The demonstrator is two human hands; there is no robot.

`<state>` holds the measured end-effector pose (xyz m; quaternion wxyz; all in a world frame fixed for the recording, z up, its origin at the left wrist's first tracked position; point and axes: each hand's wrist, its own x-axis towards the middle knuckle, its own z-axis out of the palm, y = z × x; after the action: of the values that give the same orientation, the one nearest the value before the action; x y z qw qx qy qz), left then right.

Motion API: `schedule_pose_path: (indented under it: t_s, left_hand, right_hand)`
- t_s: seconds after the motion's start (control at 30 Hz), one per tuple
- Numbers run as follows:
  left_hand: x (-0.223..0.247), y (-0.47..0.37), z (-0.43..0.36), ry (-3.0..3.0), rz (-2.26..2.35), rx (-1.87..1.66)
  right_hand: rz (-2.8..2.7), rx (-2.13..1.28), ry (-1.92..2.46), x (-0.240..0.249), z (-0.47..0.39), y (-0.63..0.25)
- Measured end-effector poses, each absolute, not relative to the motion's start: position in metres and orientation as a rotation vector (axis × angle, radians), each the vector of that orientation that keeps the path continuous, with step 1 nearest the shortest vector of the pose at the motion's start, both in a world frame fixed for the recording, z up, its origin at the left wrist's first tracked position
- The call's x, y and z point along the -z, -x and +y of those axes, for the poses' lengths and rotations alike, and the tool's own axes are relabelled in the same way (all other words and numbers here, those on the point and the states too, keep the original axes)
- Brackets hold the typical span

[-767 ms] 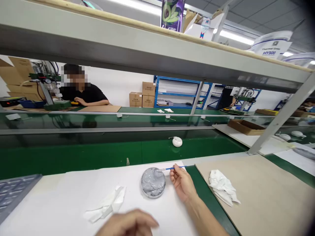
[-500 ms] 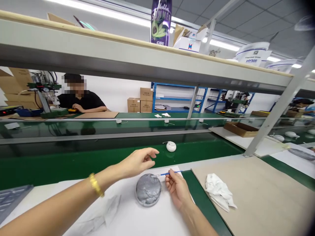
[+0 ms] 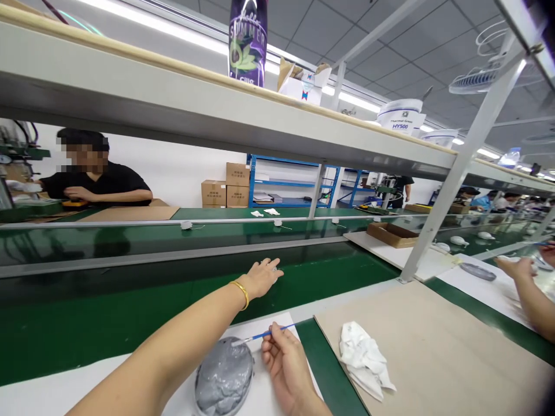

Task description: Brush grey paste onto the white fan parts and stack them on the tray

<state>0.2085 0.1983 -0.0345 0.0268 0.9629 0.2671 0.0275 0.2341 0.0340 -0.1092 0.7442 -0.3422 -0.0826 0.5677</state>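
Observation:
My left hand (image 3: 261,278) reaches out over the green belt, its fingers curled over a small white round device (image 3: 274,268), mostly hidden under them. Pinched in my right hand (image 3: 284,358) is a thin blue-handled brush (image 3: 262,334). Its pale tip rests at the upper edge of the grey paste (image 3: 225,375) heaped in a round dish. The dish sits on a white sheet (image 3: 281,320), partly behind my left forearm.
A crumpled white cloth (image 3: 364,358) lies on a brown board (image 3: 437,341) at right. A slanted metal post (image 3: 446,173) holds up the overhead shelf (image 3: 260,118). A cardboard tray (image 3: 392,234) stands beyond. A co-worker's hand (image 3: 520,271) shows at far right.
My left hand has moved forward onto the white round device, which lay uncovered on the belt before. The view has turned to the right. My right hand still pinches the brush over the dish.

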Motion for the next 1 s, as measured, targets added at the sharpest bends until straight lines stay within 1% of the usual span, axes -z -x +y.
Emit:
schedule_pose_path:
  t_s: [0.13, 0.33, 0.47, 0.63, 0.73, 0.83, 0.87, 0.93, 1.0]
  left_hand:
    - [0.055, -0.212, 0.211, -3.028, 0.828, -0.044]
    - [0.074, -0.197, 0.237, -2.951, 1.075, -0.175]
    - [0.065, -0.158, 0.253, -2.773, 1.294, -0.302]
    - [0.038, -0.083, 0.248, -2.444, 1.486, -0.571]
    - [0.015, -0.036, 0.215, -2.214, 1.502, -0.736]
    - [-0.004, 0.004, 0.157, -1.930, 1.345, -0.854]
    - [-0.007, 0.016, 0.133, -1.754, 1.244, -0.906]
    - [-0.007, 0.034, 0.086, -1.455, 1.098, -0.961]
    - [0.002, 0.044, 0.043, -1.268, 0.982, -0.892]
  right_hand:
    - [-0.177, -1.242, 0.759, 0.109, 0.034, -0.235]
    - [-0.180, -1.239, 0.760, 0.111, 0.035, -0.237]
    - [-0.187, -1.236, 0.772, 0.111, 0.035, -0.237]
    - [-0.212, -1.231, 0.773, 0.113, 0.034, -0.237]
    - [-0.217, -1.232, 0.770, 0.116, 0.034, -0.238]
    - [-0.214, -1.238, 0.776, 0.115, 0.033, -0.239]
    - [-0.212, -1.235, 0.778, 0.115, 0.032, -0.240]
    - [-0.204, -1.222, 0.780, 0.114, 0.031, -0.240]
    - [-0.210, -1.213, 0.783, 0.113, 0.030, -0.240]
